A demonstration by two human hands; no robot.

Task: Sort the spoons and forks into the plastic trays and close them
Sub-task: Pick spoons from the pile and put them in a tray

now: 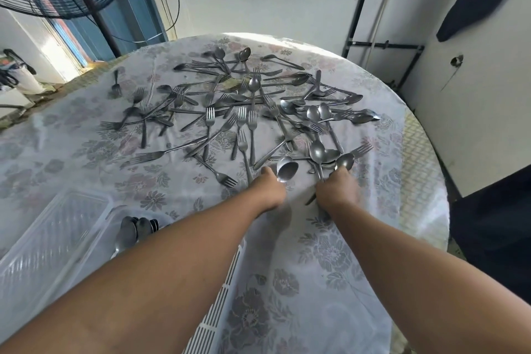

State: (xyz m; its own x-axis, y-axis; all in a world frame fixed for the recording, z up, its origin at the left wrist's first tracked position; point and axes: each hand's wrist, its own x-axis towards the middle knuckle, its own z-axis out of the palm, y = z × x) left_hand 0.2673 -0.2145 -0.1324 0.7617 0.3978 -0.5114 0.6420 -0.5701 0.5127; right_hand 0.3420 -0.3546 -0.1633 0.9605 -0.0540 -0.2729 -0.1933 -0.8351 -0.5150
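Progress: early stage. Nearest the camera, the plastic tray (pixel 54 227) sits at the tabletop (pixel 316 282) edge, partly under the left forearm. A few sorted spoons (pixel 135 228) lie in the compartment beside its clear lid section. The tray is open; no forks are visible in it.

Beyond the tray, the left hand (pixel 268 188) has its fingers clamped on 1 spoon (pixel 286 171), bowl raised. To its right, the right hand (pixel 339 190) grips a bundle of spoon handles (pixel 320 169).

Farthest from the tray, the mixed pile of forks and spoons (pixel 244 106) remains unsorted. Judgement: most sorting, and the closing, is outstanding.
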